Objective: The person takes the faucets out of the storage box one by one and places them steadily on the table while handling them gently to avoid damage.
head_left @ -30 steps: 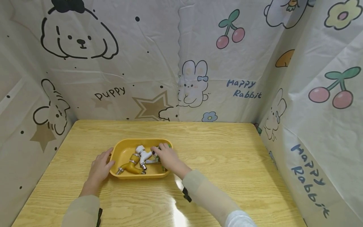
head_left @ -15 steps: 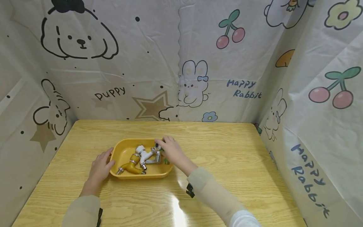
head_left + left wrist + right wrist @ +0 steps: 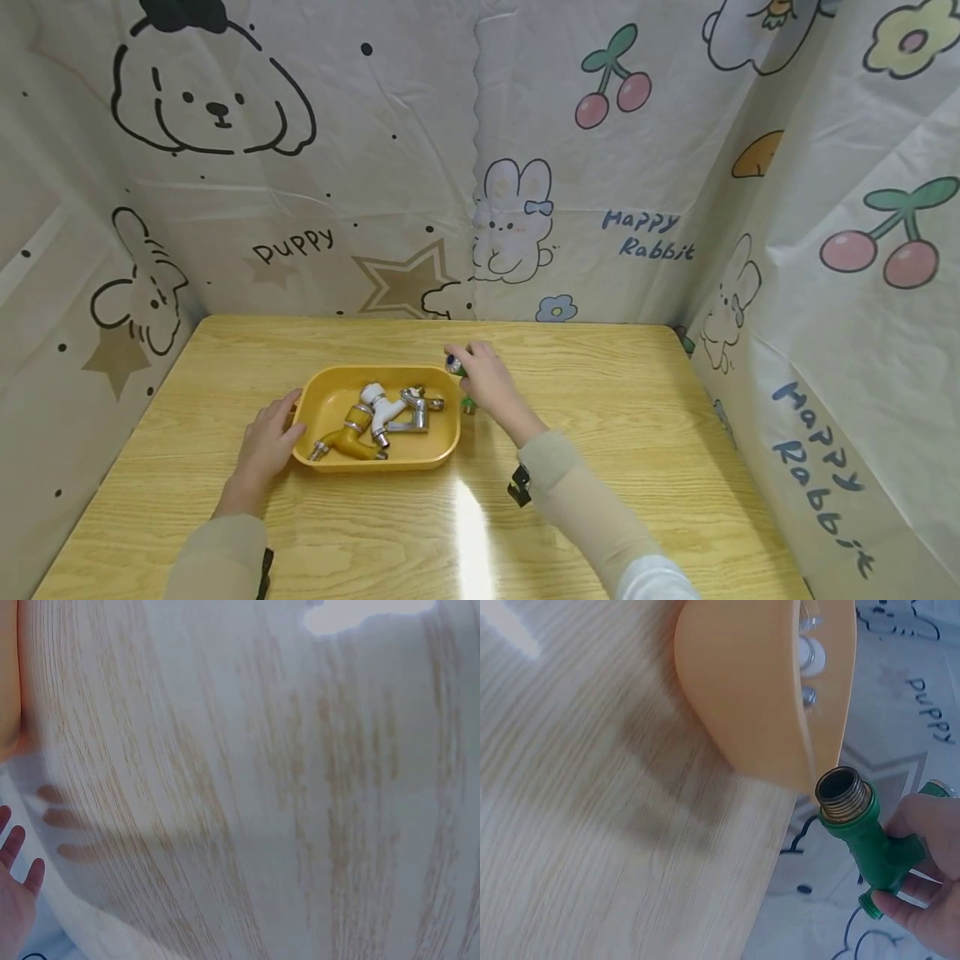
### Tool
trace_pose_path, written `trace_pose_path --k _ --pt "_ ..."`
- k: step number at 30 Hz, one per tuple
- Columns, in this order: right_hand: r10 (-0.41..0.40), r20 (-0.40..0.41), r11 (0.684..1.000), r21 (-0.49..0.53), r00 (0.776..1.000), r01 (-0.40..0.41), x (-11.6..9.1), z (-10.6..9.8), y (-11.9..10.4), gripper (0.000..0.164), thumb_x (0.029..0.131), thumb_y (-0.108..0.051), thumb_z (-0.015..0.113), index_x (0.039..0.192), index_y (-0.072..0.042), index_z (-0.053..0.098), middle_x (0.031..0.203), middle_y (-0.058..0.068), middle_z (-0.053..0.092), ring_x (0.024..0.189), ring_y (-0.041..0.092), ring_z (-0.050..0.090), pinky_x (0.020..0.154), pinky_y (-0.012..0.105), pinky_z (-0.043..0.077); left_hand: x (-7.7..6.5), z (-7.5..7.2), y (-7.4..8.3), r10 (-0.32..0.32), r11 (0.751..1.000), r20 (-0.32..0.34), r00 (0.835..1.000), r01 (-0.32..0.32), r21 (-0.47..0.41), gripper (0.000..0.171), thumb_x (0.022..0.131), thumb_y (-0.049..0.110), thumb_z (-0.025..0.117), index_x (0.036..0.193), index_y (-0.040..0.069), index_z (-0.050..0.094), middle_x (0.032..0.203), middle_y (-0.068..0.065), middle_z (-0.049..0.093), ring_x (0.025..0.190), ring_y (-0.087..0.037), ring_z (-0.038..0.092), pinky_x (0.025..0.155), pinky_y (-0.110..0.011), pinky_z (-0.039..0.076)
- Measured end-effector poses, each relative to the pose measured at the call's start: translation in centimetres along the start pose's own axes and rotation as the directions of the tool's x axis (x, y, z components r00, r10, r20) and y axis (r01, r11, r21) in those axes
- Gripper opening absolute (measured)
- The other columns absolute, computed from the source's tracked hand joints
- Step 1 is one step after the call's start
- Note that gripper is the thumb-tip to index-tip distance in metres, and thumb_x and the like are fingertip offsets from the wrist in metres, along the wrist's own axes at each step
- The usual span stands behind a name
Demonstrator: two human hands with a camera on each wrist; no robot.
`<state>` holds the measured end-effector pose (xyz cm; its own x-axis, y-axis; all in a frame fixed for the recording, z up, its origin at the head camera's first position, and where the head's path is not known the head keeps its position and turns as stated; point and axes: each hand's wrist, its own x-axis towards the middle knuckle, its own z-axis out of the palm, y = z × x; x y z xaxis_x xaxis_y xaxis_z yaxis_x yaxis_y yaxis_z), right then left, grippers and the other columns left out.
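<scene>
The head view takes in both hands and the whole yellow tray [image 3: 375,467], which carries a yellow faucet [image 3: 348,439], a white faucet [image 3: 382,410] and a silver faucet [image 3: 418,414]. There the green faucet [image 3: 877,855] is mostly hidden by the right hand [image 3: 491,385]; only a silver end with a dark blue centre and a small green part show. The right wrist view reveals its body, with thumb and fingers pinching it. The left wrist view shows the fingers of the left hand [image 3: 266,433] straight and apart; in the head view this hand lies against the tray's left end, its pressure impossible to judge.

The tray sits nearer the left edge of the tabletop [image 3: 600,400] than the right; the wood surface extends broadly rightward, with a narrower strip along the far edge, where a printed cloth [image 3: 420,125] rises. The green faucet is held just beyond the tray's right end; its height above the wood cannot be told.

The green faucet has a smooth body, a wide threaded metal mouth with a dark hollow, and a short side branch with a ribbed green tip.
</scene>
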<state>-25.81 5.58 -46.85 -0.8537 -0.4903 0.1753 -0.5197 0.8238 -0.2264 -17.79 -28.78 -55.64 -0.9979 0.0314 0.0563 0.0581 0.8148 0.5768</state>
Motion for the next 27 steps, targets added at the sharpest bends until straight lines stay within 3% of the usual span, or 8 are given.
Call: trace_pose_path --k 13,27 --pt "0.135 0.044 0.990 0.032 0.990 -0.137 -0.5 0.8 3.6 0.059 0.078 -0.005 0.068 0.131 -0.020 0.046 0.112 0.012 0.053 0.104 0.025 0.048 0.083 0.036 0.048 0.2 0.3 -0.4 0.005 1.000 -0.013 1.000 -0.005 0.007 0.053 0.092 0.021 0.041 0.140 0.003 0.027 0.127 -0.025 0.042 0.117 -0.045 0.033 0.090 -0.062 0.024" --pt "0.221 0.152 0.973 0.032 0.963 -0.228 -1.7 2.4 5.0 0.057 0.082 -0.006 0.066 0.133 -0.019 0.044 0.114 0.013 0.051 0.106 0.026 0.047 0.086 0.038 0.046 0.1 0.3 -0.4 0.010 1.000 -0.020 1.000 -0.010 0.001 0.053 0.092 0.022 0.041 0.140 0.002 0.028 0.127 -0.025 0.042 0.117 -0.045 0.033 0.091 -0.062 0.024"
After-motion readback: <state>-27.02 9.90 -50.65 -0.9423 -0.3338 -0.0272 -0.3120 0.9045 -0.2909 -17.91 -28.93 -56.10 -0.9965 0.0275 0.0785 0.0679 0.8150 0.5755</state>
